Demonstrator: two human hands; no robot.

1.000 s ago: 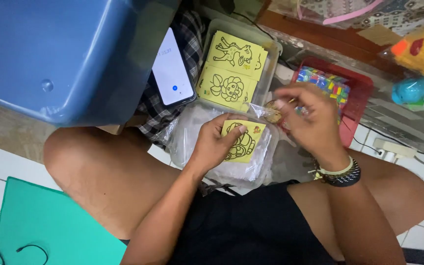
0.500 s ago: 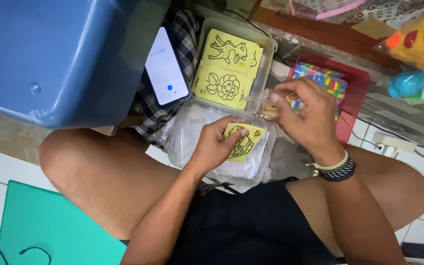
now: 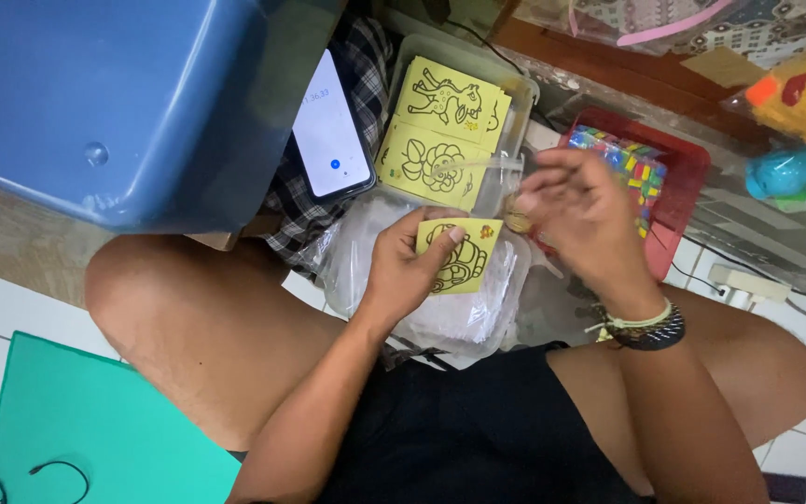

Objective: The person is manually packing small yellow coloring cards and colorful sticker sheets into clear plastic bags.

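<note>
The left hand (image 3: 403, 271) pinches a yellow picture card (image 3: 459, 254) in its fingers; the right hand (image 3: 580, 210), just beyond them, pinches a clear sleeve (image 3: 492, 168). Bagging seems underway; the sleeve's mouth needs opening.

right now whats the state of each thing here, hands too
left hand: gripping a small yellow card
yellow card: held above a pile of clear plastic bags, drawing side up
right hand: raised, fingers pinched on something small, blurred
clear tray: open, yellow picture cards lying flat inside
phone: screen lit, face up
red basket: open, colourful pieces inside
blue tub: tilted, underside showing
</note>
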